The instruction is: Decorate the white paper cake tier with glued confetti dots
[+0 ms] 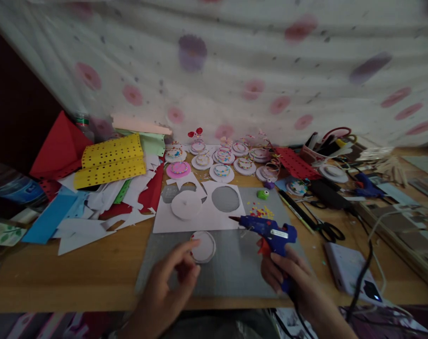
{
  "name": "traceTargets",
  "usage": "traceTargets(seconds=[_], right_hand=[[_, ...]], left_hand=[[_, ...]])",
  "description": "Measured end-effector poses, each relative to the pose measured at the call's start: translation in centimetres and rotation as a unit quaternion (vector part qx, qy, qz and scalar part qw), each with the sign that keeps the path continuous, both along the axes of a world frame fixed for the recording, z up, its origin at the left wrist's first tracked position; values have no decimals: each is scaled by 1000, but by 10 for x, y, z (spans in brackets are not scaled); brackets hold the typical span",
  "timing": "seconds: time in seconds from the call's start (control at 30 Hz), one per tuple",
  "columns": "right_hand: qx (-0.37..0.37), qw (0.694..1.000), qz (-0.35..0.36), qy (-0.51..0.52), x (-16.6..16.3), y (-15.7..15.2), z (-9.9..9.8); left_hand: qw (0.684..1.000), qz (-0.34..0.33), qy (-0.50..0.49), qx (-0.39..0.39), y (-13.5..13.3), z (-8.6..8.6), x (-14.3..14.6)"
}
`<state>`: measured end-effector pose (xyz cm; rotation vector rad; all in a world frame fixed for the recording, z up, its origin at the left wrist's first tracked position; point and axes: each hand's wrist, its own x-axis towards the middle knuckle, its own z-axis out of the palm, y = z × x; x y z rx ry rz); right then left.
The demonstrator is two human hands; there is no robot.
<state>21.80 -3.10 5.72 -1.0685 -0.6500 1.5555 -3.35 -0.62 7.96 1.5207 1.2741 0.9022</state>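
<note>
In my right hand point(288, 270) is a blue hot glue gun point(267, 230), its fingers wrapped round the handle near the orange trigger. The dark nozzle points left, above the grey cutting mat point(228, 280). My left hand point(175, 278) is at the left edge of a small white disc point(206, 247) with red bits along its rim. The index fingertip overlaps that edge, while the thumb stays apart, lower down. Behind the disc, a larger white disc point(185, 205) lies on a white sheet point(214, 223) with round cutouts. Small yellow and red bits point(259, 210) are scattered right of the sheet.
Several decorated paper cakes point(221, 172) stand at the back. Paper scraps point(83, 226) and yellow dotted sheets point(111, 157) pile up on the left. At right lie scissors point(330, 231), a power bank point(351, 270), cables and a second glue gun point(367, 186). A floral curtain point(217, 70) hangs behind.
</note>
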Motion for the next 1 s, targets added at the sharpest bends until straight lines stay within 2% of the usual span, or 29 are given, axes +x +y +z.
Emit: traceTargets(seconds=[0.1, 0.2, 0.3, 0.4, 0.5, 0.67, 0.73, 0.87, 0.93, 1.0], right_hand=[[-54, 993, -28, -102, 28, -3, -14], [-99, 968, -32, -226, 53, -8, -30], [-126, 943, 7, -309, 71, -11, -39], [-134, 910, 62, -387, 79, -10, -41], [-126, 882, 102, -442, 82, -7, -40], [-113, 872, 147, -454, 86, -1, -47], [-101, 836, 154, -517, 90, 0, -49], [-101, 697, 153, -693, 96, -1, -48], [-121, 659, 151, -726, 96, -4, -46], [-128, 639, 141, -745, 94, -9, -47]], left_hand=[[997, 18, 60, 46, 14, -13, -24], [989, -10, 131, 71, 19, -34, -39], [976, -28, 191, 101, 18, -60, -40], [951, -30, 261, 164, 21, -80, -30], [926, -29, 317, 203, 27, -88, -16], [915, -25, 340, 215, 35, -87, -2], [918, -25, 332, 216, 36, -87, -1], [920, -27, 324, 219, 36, -87, 0], [921, -30, 325, 213, 35, -86, 0], [920, -35, 329, 210, 35, -85, 0]])
